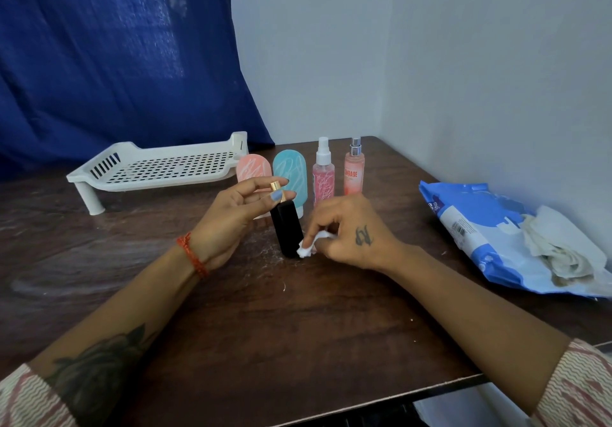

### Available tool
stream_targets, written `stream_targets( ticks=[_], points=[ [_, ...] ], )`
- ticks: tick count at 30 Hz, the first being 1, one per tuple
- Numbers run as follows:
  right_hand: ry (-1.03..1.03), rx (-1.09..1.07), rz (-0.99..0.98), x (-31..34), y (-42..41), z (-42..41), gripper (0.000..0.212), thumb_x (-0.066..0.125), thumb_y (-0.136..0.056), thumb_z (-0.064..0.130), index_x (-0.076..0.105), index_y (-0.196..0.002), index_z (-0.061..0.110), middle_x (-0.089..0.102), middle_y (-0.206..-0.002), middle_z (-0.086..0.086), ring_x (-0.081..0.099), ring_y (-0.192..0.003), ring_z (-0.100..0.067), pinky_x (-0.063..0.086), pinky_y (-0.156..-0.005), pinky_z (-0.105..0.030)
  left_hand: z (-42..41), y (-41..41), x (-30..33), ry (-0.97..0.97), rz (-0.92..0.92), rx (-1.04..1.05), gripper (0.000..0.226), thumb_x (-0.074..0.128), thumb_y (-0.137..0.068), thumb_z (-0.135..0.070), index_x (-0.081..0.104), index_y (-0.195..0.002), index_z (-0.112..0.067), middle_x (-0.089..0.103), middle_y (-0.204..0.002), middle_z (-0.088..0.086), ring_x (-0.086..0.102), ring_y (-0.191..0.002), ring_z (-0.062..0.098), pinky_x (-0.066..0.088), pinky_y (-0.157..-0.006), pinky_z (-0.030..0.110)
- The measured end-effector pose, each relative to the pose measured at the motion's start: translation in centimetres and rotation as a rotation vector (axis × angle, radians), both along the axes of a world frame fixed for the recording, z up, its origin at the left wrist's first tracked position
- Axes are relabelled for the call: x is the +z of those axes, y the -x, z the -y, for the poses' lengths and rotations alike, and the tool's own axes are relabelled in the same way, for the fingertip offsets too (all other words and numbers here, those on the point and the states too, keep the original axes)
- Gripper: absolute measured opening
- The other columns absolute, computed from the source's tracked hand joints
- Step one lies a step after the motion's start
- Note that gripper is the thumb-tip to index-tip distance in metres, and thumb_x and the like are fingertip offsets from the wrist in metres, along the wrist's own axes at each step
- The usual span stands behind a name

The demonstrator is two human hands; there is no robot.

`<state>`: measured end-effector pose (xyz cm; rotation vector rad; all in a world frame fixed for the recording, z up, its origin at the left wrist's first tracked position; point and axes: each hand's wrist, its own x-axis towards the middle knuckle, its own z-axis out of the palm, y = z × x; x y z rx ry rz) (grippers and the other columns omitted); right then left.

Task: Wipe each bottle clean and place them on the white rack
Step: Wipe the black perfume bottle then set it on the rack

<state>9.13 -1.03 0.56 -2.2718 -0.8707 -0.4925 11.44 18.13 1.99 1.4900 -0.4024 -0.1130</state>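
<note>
A black bottle (286, 228) with a gold cap stands tilted on the dark wooden table. My left hand (228, 214) pinches its gold top between thumb and fingers. My right hand (344, 228) pinches a small white wipe (309, 248) against the bottle's lower right side. Behind them stand a pink tube bottle (252, 169), a teal tube bottle (291, 171), a pink spray bottle (323, 175) and an orange spray bottle (354, 170). The white perforated rack (159, 166) sits at the back left with nothing on it.
A blue wet-wipe pack (490, 238) lies at the right with crumpled used wipes (559, 244) on top. A blue curtain hangs behind the rack, and white walls close the back right corner. The table's front edge (381, 400) runs below my right forearm.
</note>
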Motion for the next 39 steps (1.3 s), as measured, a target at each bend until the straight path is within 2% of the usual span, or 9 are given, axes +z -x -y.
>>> stream_targets(
  ticks=[2,5,10,14,18,22,30,34,39],
  points=[
    [0.013,0.000,-0.031,0.1,-0.1,0.1,0.018,0.070,-0.067,-0.001,0.076,-0.073,0.015,0.069,-0.070,0.005,0.062,-0.065,-0.005,0.049,-0.059,-0.016,0.0,0.1,0.1,0.003,0.004,0.001,0.036,0.062,-0.075,-0.019,0.062,-0.111,-0.015,0.073,-0.102,0.003,0.066,-0.101,0.009,0.053,-0.071,0.015],
    [-0.006,-0.060,-0.036,0.1,-0.3,0.3,0.016,0.072,-0.068,0.001,0.076,-0.074,0.015,0.069,-0.071,0.006,0.061,-0.066,-0.003,0.042,-0.059,-0.009,0.1,0.2,0.2,0.008,0.005,0.005,0.035,0.062,-0.073,-0.018,0.063,-0.108,-0.016,0.073,-0.101,0.003,0.067,-0.101,0.009,0.053,-0.071,0.015],
    [-0.272,-0.169,0.230,0.0,-0.4,-0.1,0.011,0.071,-0.077,0.008,0.074,-0.087,0.012,0.071,-0.085,0.003,0.061,-0.078,-0.001,0.047,-0.073,-0.008,0.2,0.3,0.2,-0.007,0.016,0.028,0.034,0.064,-0.071,-0.021,0.065,-0.104,-0.018,0.070,-0.108,0.002,0.065,-0.103,0.010,0.053,-0.073,0.016],
    [-0.286,-0.147,0.321,-0.2,-0.7,-0.5,0.013,0.070,-0.077,0.007,0.074,-0.089,0.011,0.072,-0.088,0.000,0.062,-0.087,-0.005,0.050,-0.083,-0.018,0.4,0.4,0.1,-0.014,0.022,0.019,0.032,0.065,-0.072,-0.021,0.066,-0.104,-0.017,0.072,-0.104,0.001,0.067,-0.099,0.011,0.053,-0.073,0.018],
    [-0.266,-0.077,0.242,-0.4,-0.8,-0.5,0.013,0.073,-0.074,0.002,0.075,-0.083,0.011,0.069,-0.084,0.000,0.059,-0.082,-0.003,0.045,-0.074,-0.009,0.4,0.4,0.2,-0.018,0.011,0.023,0.034,0.065,-0.071,-0.022,0.065,-0.104,-0.016,0.073,-0.100,0.003,0.068,-0.097,0.013,0.055,-0.076,0.023],
    [-0.199,-0.013,0.126,-0.5,-0.6,-0.3,0.012,0.076,-0.070,0.001,0.076,-0.076,0.012,0.068,-0.078,0.000,0.062,-0.072,-0.008,0.052,-0.065,-0.019,0.3,0.3,0.1,-0.008,-0.007,0.042,0.035,0.065,-0.070,-0.023,0.064,-0.104,-0.016,0.072,-0.098,0.004,0.068,-0.095,0.012,0.054,-0.078,0.025],
    [0.006,-0.025,0.021,-0.1,-0.4,0.3,0.013,0.073,-0.065,-0.001,0.076,-0.070,0.011,0.069,-0.070,0.003,0.063,-0.066,-0.007,0.052,-0.061,-0.018,0.4,0.4,0.3,-0.018,-0.003,0.093,0.027,0.067,-0.072,-0.018,0.066,-0.099,-0.017,0.070,-0.098,0.005,0.068,-0.089,0.007,0.053,-0.068,0.019],
    [-0.210,-0.112,0.259,0.1,-0.2,0.1,0.011,0.073,-0.070,0.002,0.075,-0.078,0.010,0.069,-0.076,0.003,0.059,-0.070,0.001,0.045,-0.067,-0.006,0.3,0.4,0.3,-0.016,0.021,0.126,0.010,0.067,-0.075,-0.011,0.064,-0.081,-0.017,0.070,-0.091,0.003,0.068,-0.081,0.009,0.052,-0.067,0.023],
    [-0.234,-0.096,0.492,-0.2,-0.2,-0.9,0.015,0.073,-0.076,0.002,0.074,-0.090,0.006,0.069,-0.088,-0.007,0.060,-0.085,-0.009,0.050,-0.078,-0.018,0.6,0.5,0.3,0.028,0.039,0.144,0.013,0.068,-0.073,-0.005,0.061,-0.074,-0.016,0.068,-0.077,0.005,0.064,-0.072,0.012,0.053,-0.064,0.025]
  ],
)
